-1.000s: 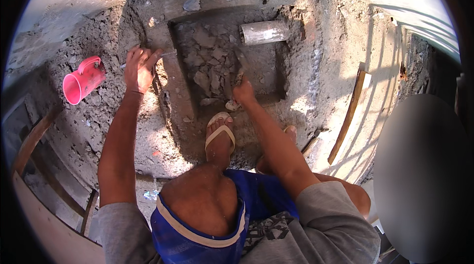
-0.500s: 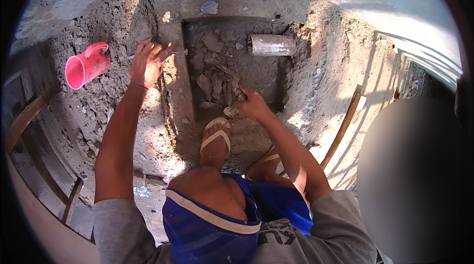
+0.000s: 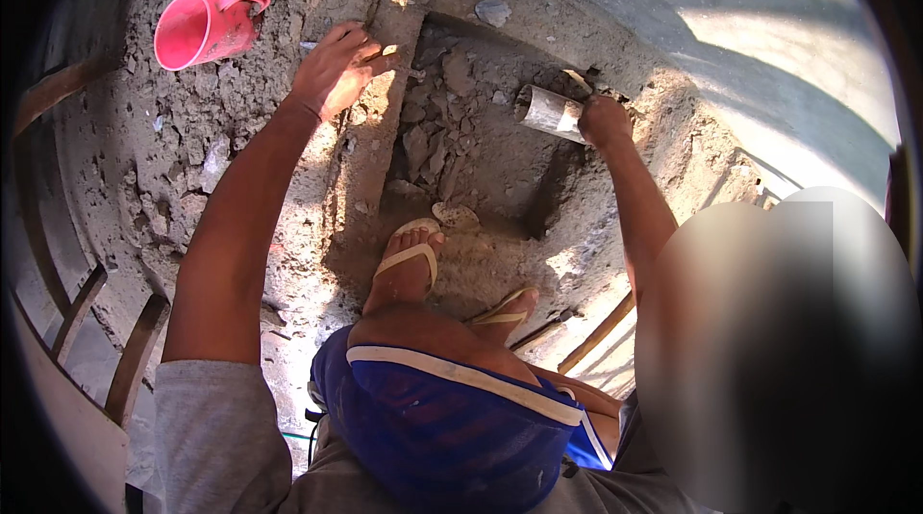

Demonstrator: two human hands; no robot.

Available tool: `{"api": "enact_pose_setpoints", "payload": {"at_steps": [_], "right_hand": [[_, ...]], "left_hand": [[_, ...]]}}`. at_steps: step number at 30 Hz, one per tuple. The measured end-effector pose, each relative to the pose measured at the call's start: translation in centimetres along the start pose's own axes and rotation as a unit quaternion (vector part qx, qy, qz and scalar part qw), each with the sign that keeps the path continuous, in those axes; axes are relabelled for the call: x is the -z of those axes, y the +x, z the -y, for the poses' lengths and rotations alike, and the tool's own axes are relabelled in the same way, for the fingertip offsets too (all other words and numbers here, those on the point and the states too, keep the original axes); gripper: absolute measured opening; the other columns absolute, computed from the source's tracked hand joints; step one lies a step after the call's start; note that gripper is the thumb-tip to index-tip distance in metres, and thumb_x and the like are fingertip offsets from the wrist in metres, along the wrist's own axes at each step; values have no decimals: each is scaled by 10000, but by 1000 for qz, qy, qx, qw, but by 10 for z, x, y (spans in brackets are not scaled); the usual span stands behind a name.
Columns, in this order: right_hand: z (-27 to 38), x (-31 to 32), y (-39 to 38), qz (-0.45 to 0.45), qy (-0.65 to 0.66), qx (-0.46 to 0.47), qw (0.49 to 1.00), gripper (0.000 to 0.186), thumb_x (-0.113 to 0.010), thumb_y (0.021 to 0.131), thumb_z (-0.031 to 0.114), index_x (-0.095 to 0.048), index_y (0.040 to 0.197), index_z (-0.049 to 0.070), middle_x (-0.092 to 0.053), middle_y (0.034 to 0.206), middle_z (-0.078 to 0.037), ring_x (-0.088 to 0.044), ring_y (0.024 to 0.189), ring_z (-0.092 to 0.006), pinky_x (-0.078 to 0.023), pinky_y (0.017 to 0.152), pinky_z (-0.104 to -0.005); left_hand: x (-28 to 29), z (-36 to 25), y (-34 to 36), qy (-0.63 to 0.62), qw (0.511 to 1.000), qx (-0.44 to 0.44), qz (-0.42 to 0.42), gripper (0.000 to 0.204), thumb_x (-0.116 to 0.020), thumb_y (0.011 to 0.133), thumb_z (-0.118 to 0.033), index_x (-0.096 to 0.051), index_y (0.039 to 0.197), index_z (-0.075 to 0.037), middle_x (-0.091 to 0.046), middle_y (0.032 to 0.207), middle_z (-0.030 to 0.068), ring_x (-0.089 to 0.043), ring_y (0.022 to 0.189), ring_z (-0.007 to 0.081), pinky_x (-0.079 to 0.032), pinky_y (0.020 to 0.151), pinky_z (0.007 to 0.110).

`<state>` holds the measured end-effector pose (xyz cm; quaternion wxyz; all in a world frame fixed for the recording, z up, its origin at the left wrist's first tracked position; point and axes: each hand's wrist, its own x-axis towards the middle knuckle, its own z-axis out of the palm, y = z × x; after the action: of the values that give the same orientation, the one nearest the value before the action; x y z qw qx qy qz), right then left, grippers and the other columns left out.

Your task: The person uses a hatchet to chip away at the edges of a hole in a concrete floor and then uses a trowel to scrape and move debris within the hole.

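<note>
Pink plastic mug [image 3: 197,31], round-mouthed, with loop handle: lay tipped on rough grey earth, left of the left hand [image 3: 336,72], seemingly set aside clear of the work. Left hand: rested on the raised ridge beside the pit, probably bracing the leaning body; state of grip could not be told, the palm being hidden, and whether the pale slivers at either side of it were one piece was unclear. Square, grey, earth-walled pit [image 3: 514,163]: held flat grey broken rubble [image 3: 437,129] heaped along its left side. Whitish, hollow, cylindrical pipe [image 3: 553,113]: projected into the pit at the upper right, presumably opening there to drain or feed it; its far end was concealed by the right hand and the earth. Right hand: grip clamped on a thin, pale-ended tool [image 3: 577,81], located just beyond the pipe, apparently held tip-outward to reach the earth around it; handle covered by the fingers, exact kind indeterminable. Far lower right: a blurred patch obscured the right upper arm.
</note>
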<state>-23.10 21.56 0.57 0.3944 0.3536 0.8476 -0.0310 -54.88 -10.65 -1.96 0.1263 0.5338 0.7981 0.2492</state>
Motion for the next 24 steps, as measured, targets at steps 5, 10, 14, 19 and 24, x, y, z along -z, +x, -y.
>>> {"api": "enact_pose_setpoints", "payload": {"at_steps": [5,10,14,19,24], "right_hand": [[70,51,-12,-17,82,171,982,287,-540,923,173,-717,1073,5,-706,1117,-248,-671,1059,-438,-554,922,-491],[67,52,-21,-11,-6,35,999,312,-509,962,170,-700,1123,-15,-705,1129,-258,-689,1062,-408,-556,930,-479],[54,32,1,83,-60,55,993,363,-522,962,168,-667,1230,-29,-706,1134,-259,-694,1078,-367,-550,964,-454],[90,79,-35,52,259,153,952,446,-675,943,320,-645,1307,63,-721,1070,-235,-686,1030,-345,-514,926,-446],[64,0,-87,77,381,58,920,377,-697,953,329,-610,1179,39,-680,877,-108,-665,794,-206,-537,763,-378]], "left_hand": [[-5,36,-24,68,996,-26,48,230,-718,868,-210,-711,1084,-128,-628,1083,34,-539,1194,250,-492,981,329],[1,22,-17,27,999,-7,35,173,-679,925,-187,-697,1096,-168,-613,1080,35,-553,1160,255,-500,969,322],[-3,18,-14,97,993,-71,-4,260,-587,888,-135,-671,1131,-176,-570,1117,25,-505,1201,219,-458,1028,289],[2,24,-14,111,989,-96,31,318,-622,873,-144,-690,1173,-225,-601,1087,32,-518,1214,229,-470,1020,317],[-5,25,-14,66,996,-57,7,233,-679,922,-222,-739,1146,-239,-631,1118,-7,-551,1180,251,-516,982,353]]}}
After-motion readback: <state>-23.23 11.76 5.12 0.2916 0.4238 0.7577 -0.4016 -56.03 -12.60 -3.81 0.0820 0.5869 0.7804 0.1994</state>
